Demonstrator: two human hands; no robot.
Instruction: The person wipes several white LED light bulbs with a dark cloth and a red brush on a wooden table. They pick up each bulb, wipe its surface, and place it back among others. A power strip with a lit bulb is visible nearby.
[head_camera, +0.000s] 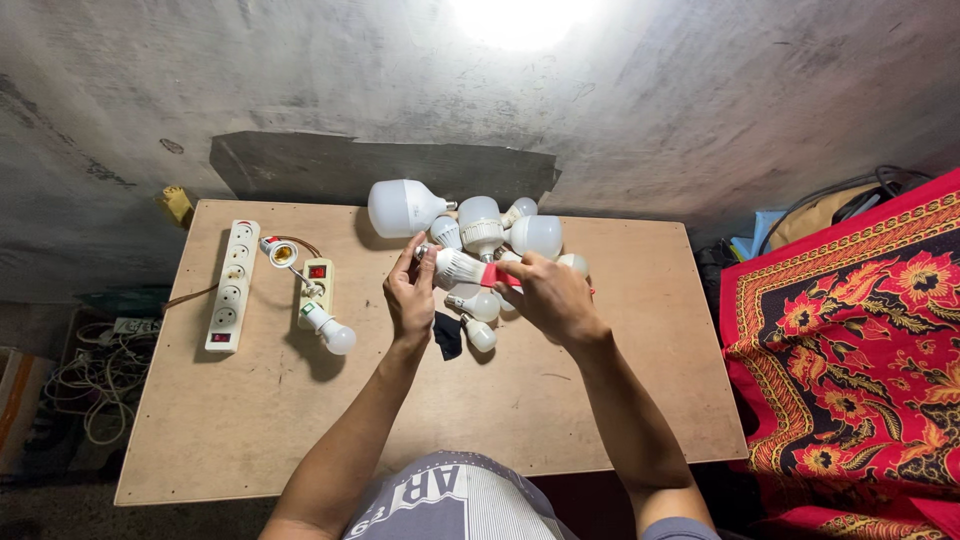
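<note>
Although it looks light, the white LED bulb held above the desk is likely fragile at its dome and smooth, so the ribbed body near the screw base seems the safer place to take it. It lies across between both hands: the left hand grasps its base end with the fingertips, and the right hand pinches a red strip at its other end. More bulbs are piled just behind.
</note>
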